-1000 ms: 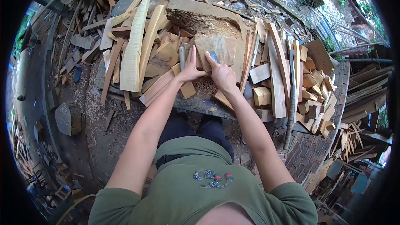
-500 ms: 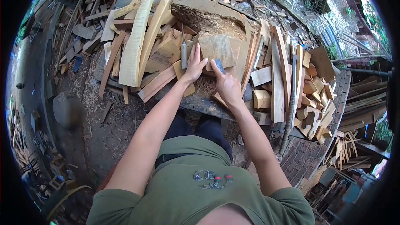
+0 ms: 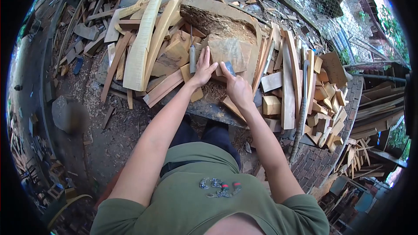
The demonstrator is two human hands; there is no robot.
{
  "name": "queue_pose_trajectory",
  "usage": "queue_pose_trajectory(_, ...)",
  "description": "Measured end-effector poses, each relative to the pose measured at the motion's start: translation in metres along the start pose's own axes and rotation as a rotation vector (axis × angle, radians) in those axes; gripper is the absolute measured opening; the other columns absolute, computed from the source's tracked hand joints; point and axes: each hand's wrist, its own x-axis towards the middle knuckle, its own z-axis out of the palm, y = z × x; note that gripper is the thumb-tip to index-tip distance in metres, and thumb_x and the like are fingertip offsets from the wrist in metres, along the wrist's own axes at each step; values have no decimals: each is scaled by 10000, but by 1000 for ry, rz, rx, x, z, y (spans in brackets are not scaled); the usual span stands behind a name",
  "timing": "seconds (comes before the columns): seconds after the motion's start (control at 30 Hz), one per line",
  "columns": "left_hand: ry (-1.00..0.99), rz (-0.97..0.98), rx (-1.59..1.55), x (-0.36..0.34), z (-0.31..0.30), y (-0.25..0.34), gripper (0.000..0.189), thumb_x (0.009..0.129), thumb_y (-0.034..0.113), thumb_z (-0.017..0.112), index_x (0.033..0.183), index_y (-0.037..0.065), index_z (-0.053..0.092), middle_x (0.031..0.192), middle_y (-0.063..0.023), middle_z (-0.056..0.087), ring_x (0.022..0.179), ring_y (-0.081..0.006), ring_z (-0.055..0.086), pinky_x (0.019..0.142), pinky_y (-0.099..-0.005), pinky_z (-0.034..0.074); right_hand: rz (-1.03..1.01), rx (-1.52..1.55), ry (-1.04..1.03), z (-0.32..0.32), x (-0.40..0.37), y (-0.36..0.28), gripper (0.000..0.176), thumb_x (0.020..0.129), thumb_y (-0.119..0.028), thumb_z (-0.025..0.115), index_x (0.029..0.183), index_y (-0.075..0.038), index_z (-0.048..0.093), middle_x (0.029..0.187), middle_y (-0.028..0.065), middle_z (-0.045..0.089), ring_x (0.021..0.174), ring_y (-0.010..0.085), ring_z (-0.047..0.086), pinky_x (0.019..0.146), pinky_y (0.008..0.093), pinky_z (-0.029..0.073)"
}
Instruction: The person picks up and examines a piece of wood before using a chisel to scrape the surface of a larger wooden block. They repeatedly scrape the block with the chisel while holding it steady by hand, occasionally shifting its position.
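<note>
A flat, pale block of wood [image 3: 230, 50] with grey staining lies on the bench in front of me. My left hand [image 3: 203, 70] rests at its near left corner, fingers stretched out together and thumb pointing right along the near edge. My right hand [image 3: 238, 88] is closed round a flat blue-grey piece [image 3: 230, 67], its index finger laid forward by the block's near edge. The piece's lower part is hidden in my palm. Just left of my left hand lies a thin-shafted tool with a grey handle [image 3: 192, 58].
A hollowed, rough slab of wood [image 3: 204, 6] stands behind the block. Long pale boards [image 3: 143, 56] lean at the left. Offcuts [image 3: 324, 117] and upright strips crowd the right, beside a long dark bar [image 3: 300, 117]. Wood chips cover the bench near my hands.
The view has shifted very slightly. Both hands and the block keep nearly the same places.
</note>
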Motion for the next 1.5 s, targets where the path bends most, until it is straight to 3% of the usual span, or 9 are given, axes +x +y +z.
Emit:
queue_pose_trajectory(0.23,-2,-29,61,-2,1,4,775,950,334,500,1527,118,30,1569,-162,35,1455,-311,42,1167,-414,84,-67,27,96,2,70,-10,546,892,-141,461,1414,-296,416,841,258,659,781,414,667,689,492,536)
queue_pose_trajectory(0.8,-12,53,91,3,1,-4,790,947,368,486,1526,135,2,1563,-206,29,1443,-378,60,1156,-446,94,-117,25,169,12,68,-7,568,881,-147,459,1422,-311,397,867,260,659,771,418,664,676,505,535)
queue_pose_trajectory(0.93,-3,37,84,-2,2,-5,783,949,377,481,1527,136,12,1563,-202,32,1442,-372,68,1156,-445,98,-47,47,-14,-5,38,-10,568,887,-140,438,1425,-316,393,859,259,659,761,417,665,670,506,538)
queue_pose_trajectory(1.03,3,49,86,-4,2,-3,764,956,382,473,1526,125,35,1565,-197,29,1444,-355,75,1156,-442,96,-70,-9,100,8,50,-6,548,877,-133,476,1391,-319,442,736,189,670,687,364,682,589,467,547)
queue_pose_trajectory(1.2,0,46,140,-3,1,2,773,972,420,446,1517,56,36,1561,-199,38,1451,-338,35,1165,-423,83,-61,31,118,10,91,-7,564,893,-142,446,1426,-321,391,849,243,670,756,396,677,654,496,545)
queue_pose_trajectory(1.27,26,73,119,0,6,3,766,962,404,459,1517,61,58,1561,-199,52,1449,-340,53,1163,-428,88,-84,5,193,13,71,2,562,898,-143,443,1426,-325,389,834,245,666,749,399,674,651,499,543)
queue_pose_trajectory(1.33,76,-118,315,0,10,13,735,952,382,447,1522,106,73,1573,-164,61,1433,-333,136,1147,-494,92,-119,-24,254,12,41,11,560,902,-143,440,1427,-330,387,818,247,663,742,402,672,648,502,541)
queue_pose_trajectory(1.47,260,-219,402,24,20,36,690,953,377,424,1510,87,136,1565,-103,182,1423,-301,190,1135,-509,145,18,-32,24,-3,-9,18,621,854,-95,452,1418,-349,398,726,223,651,645,374,666,588,475,541)
queue_pose_trajectory(1.5,313,-177,394,28,21,35,670,962,364,412,1503,72,146,1544,-100,251,1385,-306,274,1115,-476,234,20,-61,10,-6,-10,23,628,854,-88,437,1421,-353,391,717,228,647,643,377,666,581,478,539)
